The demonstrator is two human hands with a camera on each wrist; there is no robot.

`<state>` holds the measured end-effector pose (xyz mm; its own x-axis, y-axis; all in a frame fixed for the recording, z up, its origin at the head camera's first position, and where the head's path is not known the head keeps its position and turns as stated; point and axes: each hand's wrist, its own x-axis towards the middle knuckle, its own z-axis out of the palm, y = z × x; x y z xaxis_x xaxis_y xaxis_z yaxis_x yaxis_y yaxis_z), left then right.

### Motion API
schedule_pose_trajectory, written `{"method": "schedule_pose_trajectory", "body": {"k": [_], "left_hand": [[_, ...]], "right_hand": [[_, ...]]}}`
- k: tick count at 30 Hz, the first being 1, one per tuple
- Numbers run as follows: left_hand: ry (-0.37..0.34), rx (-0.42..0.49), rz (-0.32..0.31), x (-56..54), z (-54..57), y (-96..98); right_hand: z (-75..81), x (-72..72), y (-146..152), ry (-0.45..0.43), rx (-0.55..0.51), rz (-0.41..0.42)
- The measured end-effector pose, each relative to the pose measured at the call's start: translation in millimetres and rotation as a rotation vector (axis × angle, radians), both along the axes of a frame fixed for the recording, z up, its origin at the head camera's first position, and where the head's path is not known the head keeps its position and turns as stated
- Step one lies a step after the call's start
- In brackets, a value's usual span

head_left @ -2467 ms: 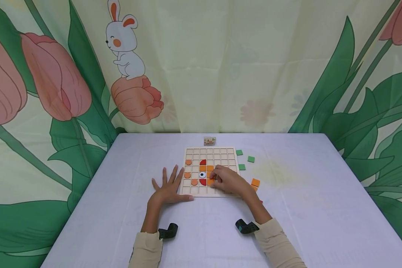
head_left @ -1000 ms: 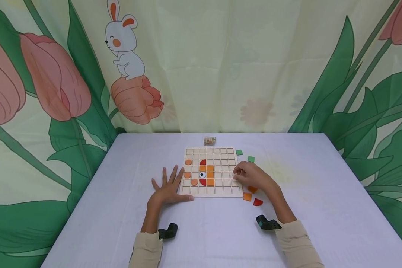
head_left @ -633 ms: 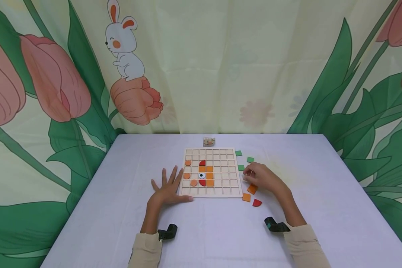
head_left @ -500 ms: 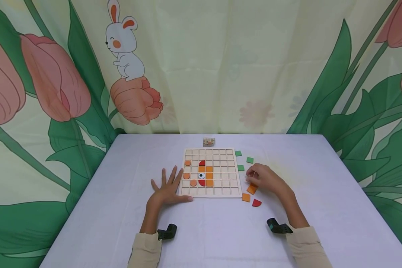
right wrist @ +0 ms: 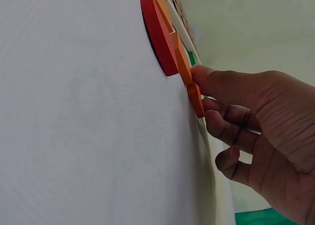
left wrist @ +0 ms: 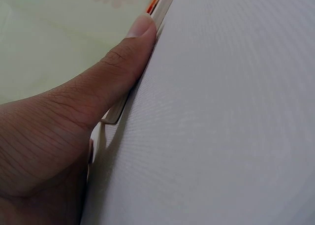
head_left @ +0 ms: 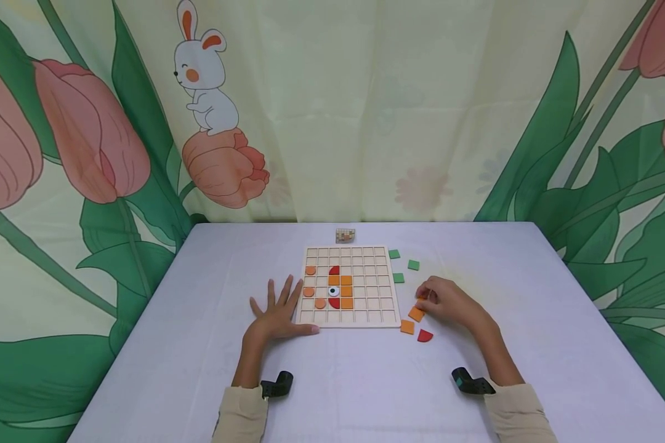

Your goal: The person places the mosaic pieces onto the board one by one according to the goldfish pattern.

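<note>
My left hand [head_left: 277, 320] lies flat with spread fingers at the left front corner of a wooden grid board [head_left: 371, 317]. Its thumb [left wrist: 123, 57] runs along the board's front edge in the left wrist view. Set in the grid are orange square tiles [head_left: 346, 291], red quarter-round tiles [head_left: 334, 303], a round eye tile [head_left: 334, 291] and orange round tiles [head_left: 310, 270]. Right of the board, my right hand [head_left: 446, 299] pinches an orange square tile [right wrist: 196, 101] between thumb and fingertips. Another orange square tile [head_left: 416, 314] lies right against it.
A third orange square tile [head_left: 407, 327] and a red quarter-round tile [head_left: 425, 336] lie nearer the front. Several green square tiles [head_left: 414, 265] lie at the board's right. A small patterned card [head_left: 345, 235] stands behind it. A printed curtain [head_left: 366, 123] hangs behind the table.
My right hand has left the orange tiles on the board and moved right to the loose orange tiles on the table, where it grips one. My left hand has stayed in place.
</note>
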<state>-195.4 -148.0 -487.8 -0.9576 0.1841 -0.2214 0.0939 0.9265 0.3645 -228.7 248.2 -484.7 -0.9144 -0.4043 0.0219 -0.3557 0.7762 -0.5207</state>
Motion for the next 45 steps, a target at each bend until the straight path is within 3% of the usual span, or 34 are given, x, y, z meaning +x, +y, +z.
{"method": "schedule_pose_trajectory", "body": {"k": [9, 21, 37, 45], "left_hand": [[-0.002, 0.000, 0.002, -1.3, -0.9, -0.5], [-0.017, 0.013, 0.001, -1.8, -4.3, -1.7], [0.000, 0.009, -0.002, -2.1, -1.6, -0.9], [-0.001, 0.010, -0.004, -3.5, -5.4, -1.2]], "right_hand": [[0.5, 3.1, 3.8, 0.039, -0.060, 0.003], [-2.2, 5.6, 6.6, -0.009, -0.039, -0.049], [0.5, -0.1, 1.7, -0.003, -0.041, -0.041], [0.0, -3.9, -2.7, -0.048, -0.051, -0.046]]}}
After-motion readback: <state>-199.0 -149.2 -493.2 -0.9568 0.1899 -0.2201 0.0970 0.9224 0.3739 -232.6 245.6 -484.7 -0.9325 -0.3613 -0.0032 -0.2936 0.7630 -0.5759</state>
